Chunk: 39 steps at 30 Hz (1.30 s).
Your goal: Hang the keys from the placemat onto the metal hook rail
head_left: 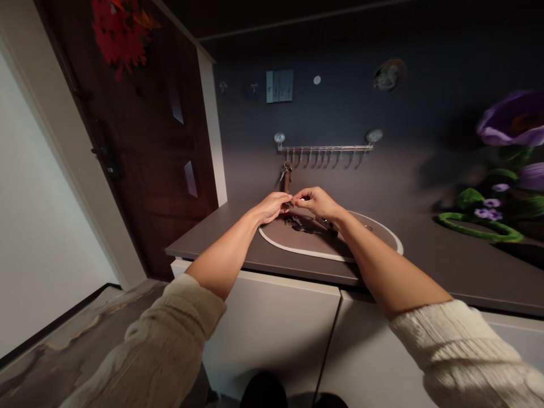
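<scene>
Small metal keys (287, 205) show at the fingertips of my left hand (271, 208), which is closed on them over the mat. My right hand (319, 203) meets it from the right, thumb and finger pinched together at the same spot; what they grip is too small to make out. Below both hands, more keys (301, 226) and dark key fobs lie on a brown oval mat (293, 248) with a white rim. Behind, a bunch of keys with a brown strap (287, 180) hangs from the left end of a clear hook rail (327, 148).
The mat lies on a dark countertop (229, 238) above white cabinet doors (276, 306). Purple artificial flowers (512, 127) stand at the right. A dark red door (161, 147) is on the left. A ring (368, 228) rests on the mat's right side.
</scene>
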Each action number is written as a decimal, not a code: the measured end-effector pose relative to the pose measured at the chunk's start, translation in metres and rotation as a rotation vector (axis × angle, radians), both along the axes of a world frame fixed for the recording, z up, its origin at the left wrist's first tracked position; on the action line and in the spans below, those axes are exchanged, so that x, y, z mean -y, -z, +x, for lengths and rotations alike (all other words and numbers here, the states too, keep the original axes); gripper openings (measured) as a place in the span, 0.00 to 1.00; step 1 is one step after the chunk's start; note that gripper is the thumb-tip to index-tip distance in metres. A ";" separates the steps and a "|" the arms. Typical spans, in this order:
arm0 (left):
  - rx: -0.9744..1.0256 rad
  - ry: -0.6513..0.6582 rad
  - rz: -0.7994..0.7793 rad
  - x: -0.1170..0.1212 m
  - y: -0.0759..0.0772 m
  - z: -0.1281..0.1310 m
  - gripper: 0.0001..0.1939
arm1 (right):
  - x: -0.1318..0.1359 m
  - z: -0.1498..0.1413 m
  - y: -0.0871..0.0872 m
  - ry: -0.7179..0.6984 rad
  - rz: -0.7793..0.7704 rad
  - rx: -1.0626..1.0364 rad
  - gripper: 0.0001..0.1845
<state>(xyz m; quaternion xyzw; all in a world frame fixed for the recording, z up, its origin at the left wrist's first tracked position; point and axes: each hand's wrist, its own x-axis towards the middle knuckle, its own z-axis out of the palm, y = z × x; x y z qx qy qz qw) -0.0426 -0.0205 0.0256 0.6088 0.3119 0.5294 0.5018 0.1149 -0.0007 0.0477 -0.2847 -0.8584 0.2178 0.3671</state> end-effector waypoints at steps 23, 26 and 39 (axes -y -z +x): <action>0.026 -0.028 -0.050 0.005 -0.002 -0.001 0.07 | 0.020 0.000 -0.010 0.042 -0.189 -0.053 0.10; 0.060 0.002 -0.094 0.005 -0.001 -0.002 0.06 | 0.022 0.002 -0.010 0.045 -0.186 -0.040 0.10; 0.048 0.145 -0.179 0.005 0.000 -0.007 0.09 | 0.015 0.009 -0.008 -0.036 -0.300 0.006 0.16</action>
